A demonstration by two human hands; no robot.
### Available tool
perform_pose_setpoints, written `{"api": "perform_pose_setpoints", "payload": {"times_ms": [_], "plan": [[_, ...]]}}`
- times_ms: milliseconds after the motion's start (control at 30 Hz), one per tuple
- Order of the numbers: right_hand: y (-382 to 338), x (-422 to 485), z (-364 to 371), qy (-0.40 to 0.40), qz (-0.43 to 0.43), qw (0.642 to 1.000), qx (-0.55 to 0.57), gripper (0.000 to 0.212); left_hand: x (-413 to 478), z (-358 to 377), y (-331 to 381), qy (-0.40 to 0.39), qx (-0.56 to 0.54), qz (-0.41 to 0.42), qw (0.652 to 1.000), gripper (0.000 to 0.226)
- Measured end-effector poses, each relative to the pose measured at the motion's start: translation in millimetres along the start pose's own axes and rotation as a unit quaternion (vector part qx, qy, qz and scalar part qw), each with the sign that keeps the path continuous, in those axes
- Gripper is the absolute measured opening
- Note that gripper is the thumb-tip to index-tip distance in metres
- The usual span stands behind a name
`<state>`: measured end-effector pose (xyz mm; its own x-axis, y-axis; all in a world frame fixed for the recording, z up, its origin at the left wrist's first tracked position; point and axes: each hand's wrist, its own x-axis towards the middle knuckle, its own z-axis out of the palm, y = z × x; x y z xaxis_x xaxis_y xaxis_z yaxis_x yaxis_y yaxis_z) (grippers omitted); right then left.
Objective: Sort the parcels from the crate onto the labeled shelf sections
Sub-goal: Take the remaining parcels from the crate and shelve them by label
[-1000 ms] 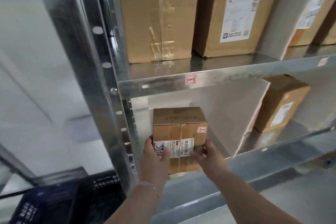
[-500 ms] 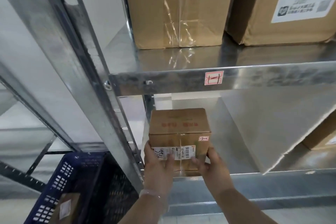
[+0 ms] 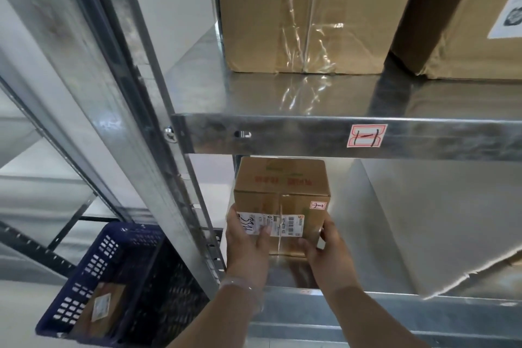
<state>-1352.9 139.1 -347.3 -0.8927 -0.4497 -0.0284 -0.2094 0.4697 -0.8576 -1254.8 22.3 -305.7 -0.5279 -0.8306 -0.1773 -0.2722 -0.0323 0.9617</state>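
Note:
A small brown cardboard parcel (image 3: 282, 186) with a white barcode label and a small "2-1" sticker sits on the lower metal shelf (image 3: 367, 234), at its left end. My left hand (image 3: 247, 246) grips its front left corner, thumb across the label. My right hand (image 3: 327, 248) holds its lower right corner. The upper shelf edge (image 3: 282, 135) carries a red-framed sticker (image 3: 366, 135) marked "1-1". A blue plastic crate (image 3: 118, 285) stands on the floor at lower left with another brown parcel (image 3: 99, 311) inside.
Two large taped cartons (image 3: 305, 11) (image 3: 466, 14) fill the upper shelf. A slanted metal upright (image 3: 135, 121) rises left of the parcel. A white divider sheet (image 3: 440, 234) hangs to the right on the lower shelf.
The view has dropped and closed in on the shelf. The parcel stays at the left end of the lower shelf with both hands still on it; more of the crate shows.

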Motion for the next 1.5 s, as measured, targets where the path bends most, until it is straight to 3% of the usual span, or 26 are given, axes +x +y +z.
{"api": "perform_pose_setpoints", "payload": {"times_ms": [267, 400, 500, 667, 833, 1000, 1200, 1333, 1500], "plan": [[3, 5, 4, -0.007, -0.009, 1.000, 0.017, 0.074, 6, 2, -3, 0.011, -0.030, 0.008, 0.999, 0.067], [8, -3, 4, -0.018, 0.006, 0.999, 0.028, 0.086, -2, 0, -6, -0.007, -0.048, 0.000, 0.999, 0.087], [16, -17, 4, -0.008, 0.021, 0.998, 0.054, 0.093, -17, 1, -8, -0.029, -0.019, -0.016, 0.999, 0.097], [31, -61, 3, 0.016, 0.019, 1.000, -0.003, 0.091, -47, -6, -34, -0.034, 0.060, 0.009, 0.998, 0.104], [35, -98, 15, -0.006, -0.006, 0.999, -0.040, 0.082, -63, -20, -61, -0.071, 0.131, 0.010, 0.989, 0.088], [19, -134, 35, -0.058, -0.044, 0.994, -0.080, 0.072, -77, -50, -84, -0.145, 0.145, -0.005, 0.979, 0.057], [-23, -186, 94, -0.159, -0.084, 0.976, -0.127, 0.071, -85, -155, -103, -0.188, 0.123, 0.025, 0.974, 0.034], [-75, -218, 168, -0.206, -0.123, 0.965, -0.102, 0.074, -76, -269, -121, -0.114, 0.139, -0.002, 0.984, 0.049], [-156, -253, 278, -0.282, -0.152, 0.943, -0.095, 0.077, -66, -407, -137, -0.042, 0.148, -0.002, 0.988, 0.051]]}}
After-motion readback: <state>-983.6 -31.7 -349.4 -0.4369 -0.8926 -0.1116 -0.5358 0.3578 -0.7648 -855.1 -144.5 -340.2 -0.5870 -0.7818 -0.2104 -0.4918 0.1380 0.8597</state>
